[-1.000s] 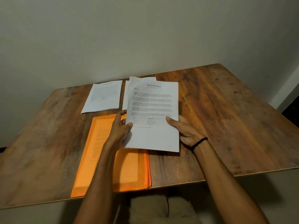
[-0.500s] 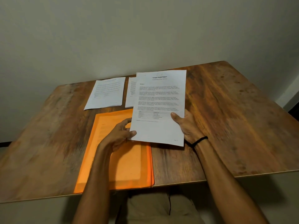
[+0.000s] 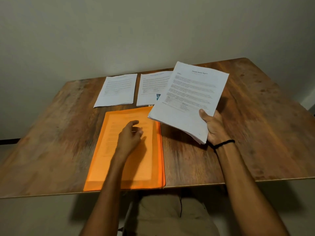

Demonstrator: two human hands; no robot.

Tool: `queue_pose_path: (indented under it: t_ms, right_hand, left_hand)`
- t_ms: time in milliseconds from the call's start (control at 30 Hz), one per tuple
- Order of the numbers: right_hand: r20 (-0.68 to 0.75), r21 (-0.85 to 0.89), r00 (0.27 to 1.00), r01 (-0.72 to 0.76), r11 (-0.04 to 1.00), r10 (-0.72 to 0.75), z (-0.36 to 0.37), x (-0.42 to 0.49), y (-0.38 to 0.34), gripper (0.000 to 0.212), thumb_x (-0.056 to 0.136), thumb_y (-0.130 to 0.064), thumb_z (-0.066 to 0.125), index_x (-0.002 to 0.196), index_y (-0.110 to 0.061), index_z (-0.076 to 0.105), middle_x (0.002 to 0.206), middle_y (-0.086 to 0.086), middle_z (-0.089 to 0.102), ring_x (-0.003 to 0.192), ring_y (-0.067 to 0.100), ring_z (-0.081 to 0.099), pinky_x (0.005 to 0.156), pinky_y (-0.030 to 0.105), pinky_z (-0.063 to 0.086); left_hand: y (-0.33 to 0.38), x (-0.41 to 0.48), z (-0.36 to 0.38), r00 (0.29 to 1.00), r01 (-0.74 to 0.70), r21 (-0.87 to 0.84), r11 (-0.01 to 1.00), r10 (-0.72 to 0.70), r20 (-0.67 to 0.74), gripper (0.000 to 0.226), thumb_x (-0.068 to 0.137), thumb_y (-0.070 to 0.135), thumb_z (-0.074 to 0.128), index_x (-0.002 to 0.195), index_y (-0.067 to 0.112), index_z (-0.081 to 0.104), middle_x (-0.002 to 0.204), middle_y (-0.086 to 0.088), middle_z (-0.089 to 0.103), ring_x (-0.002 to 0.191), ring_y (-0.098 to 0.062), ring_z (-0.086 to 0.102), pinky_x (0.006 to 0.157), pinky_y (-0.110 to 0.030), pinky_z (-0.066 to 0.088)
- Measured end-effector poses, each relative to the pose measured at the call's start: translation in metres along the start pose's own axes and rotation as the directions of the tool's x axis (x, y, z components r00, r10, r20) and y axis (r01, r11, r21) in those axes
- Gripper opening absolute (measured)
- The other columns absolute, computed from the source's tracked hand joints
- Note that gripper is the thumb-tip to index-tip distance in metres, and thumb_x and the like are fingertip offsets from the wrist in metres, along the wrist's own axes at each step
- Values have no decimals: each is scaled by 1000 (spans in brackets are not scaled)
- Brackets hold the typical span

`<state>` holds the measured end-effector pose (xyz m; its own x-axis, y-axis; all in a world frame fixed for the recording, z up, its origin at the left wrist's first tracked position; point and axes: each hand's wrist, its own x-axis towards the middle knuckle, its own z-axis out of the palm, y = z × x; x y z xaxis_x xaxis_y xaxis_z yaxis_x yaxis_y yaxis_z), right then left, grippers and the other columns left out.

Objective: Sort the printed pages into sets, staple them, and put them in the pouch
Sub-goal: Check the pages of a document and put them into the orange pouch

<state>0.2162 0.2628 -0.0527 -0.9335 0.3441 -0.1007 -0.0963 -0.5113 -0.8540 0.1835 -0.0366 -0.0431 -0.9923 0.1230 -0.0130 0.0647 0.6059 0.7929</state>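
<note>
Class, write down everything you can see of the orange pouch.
The pouch is orange, thin, translucent plastic by its look, with print showing faintly through. It lies flat on the table, lengthways, its near end at the front edge. Its right edge looks doubled. The left hand is over its middle; blur hides whether it touches. The held stack covers its far right corner in view.

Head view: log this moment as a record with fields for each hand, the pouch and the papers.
right hand: grips the held stack at its near corner, off the table
left hand: above the orange pouch, fingers loosely curled, holding nothing
orange pouch: flat at the table's near edge
left set: flat beyond the pouch
middle set: beside it, partly hidden by the held stack
</note>
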Motion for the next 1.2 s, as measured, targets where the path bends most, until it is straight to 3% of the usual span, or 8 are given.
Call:
queue_pose_path:
  t_ms: [133,333,467,533,600,900,1033,1200]
  right_hand:
    - [48,-22,999,-22,1000,23,5,-3,-1,41,98,-1,56,138,-9,53,132,10,65,120,31,64,98,52,53]
    - [104,-108,993,-41,993,53,-3,-9,-3,42,98,-3,59,138,-9,53,133,11,65,119,33,64,96,50,54]
    - [138,-143,985,-81,986,101,-7,-8,-3,40,98,-2,58,137,-11,54,132,10,66,118,33,65,96,49,55]
    - [173,-171,975,-111,979,140,-7,-6,2,40,99,-4,57,138,-11,54,134,10,64,121,34,63,99,52,52]
    - [213,-204,958,-147,968,191,-5,-4,8,42,99,-6,58,140,-11,53,136,11,62,123,35,61,105,55,46]
    - [247,-282,927,-210,936,282,8,-5,21,44,93,-6,62,136,-8,55,132,14,65,116,35,65,99,52,52]
    - [233,-297,924,-229,927,303,18,-9,24,40,94,-3,61,134,-6,57,127,12,68,113,33,68,91,45,58]
    - [226,-306,920,-244,920,319,26,-16,26,38,95,-1,60,133,-7,58,125,8,70,109,29,70,82,37,61]
  left_hand:
    - [-7,-16,38,989,-59,489,870,-17,150,94,84,78,50,157,22,27,162,-16,24,150,-39,17,120,-54,20]
    - [-21,-20,6,961,64,544,836,-198,192,101,85,72,54,160,21,9,167,-12,-1,151,-45,-7,119,-61,5]
    - [-28,-7,-28,941,118,601,791,-282,185,85,89,56,65,152,12,30,161,-21,20,149,-48,11,118,-59,17]
    - [-29,-4,-34,956,93,610,787,-241,165,62,88,47,68,133,7,50,139,-22,44,135,-45,37,110,-55,36]
    - [-26,-6,-34,962,75,629,774,-223,158,47,89,39,65,121,6,56,125,-18,49,120,-39,47,100,-51,46]
    - [-12,-20,-5,975,223,667,711,-152,-164,42,100,41,56,106,0,66,118,-20,54,112,-37,49,86,-42,45]
    - [0,-22,1,984,179,745,643,-100,-150,20,103,7,45,112,1,62,120,-19,57,111,-34,56,80,-37,47]
    - [3,-19,-6,981,178,704,688,-66,-184,13,99,1,51,97,1,64,105,-18,67,96,-34,65,65,-34,43]
